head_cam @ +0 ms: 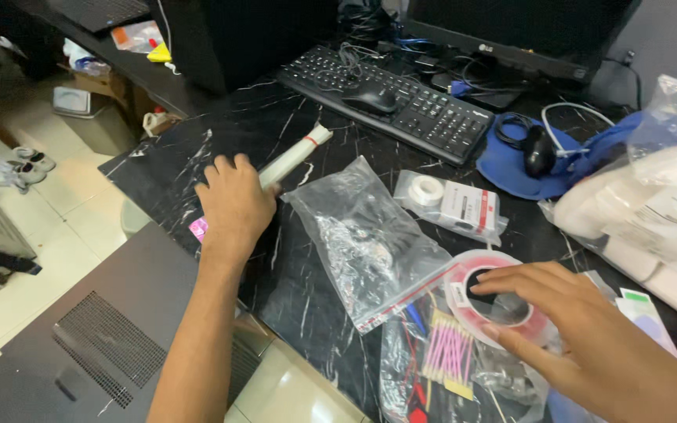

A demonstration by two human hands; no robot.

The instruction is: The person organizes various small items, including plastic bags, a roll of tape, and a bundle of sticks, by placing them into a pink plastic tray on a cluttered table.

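Observation:
My left hand (233, 202) lies palm down on a white rolled bundle (298, 154) tied with a red band, on the black marbled desk (174, 168). Its fingers curl over the bundle's near end. My right hand (573, 329) rests with spread fingers on a red-rimmed tape roll (486, 294) that sits on a clear bag. An empty clear zip bag (370, 239) with a red seal lies between my two hands. Pink cotton swabs (447, 352) show in the bag under my right hand.
A black keyboard (425, 106) with a mouse (370, 98) on it sits at the back, below a monitor (511, 35). A bagged white tape roll and small box (452, 205) lie mid-desk. A blue pad with a second mouse (538, 153) and bulky plastic bags (660, 204) fill the right. A grey computer case (95, 345) stands lower left.

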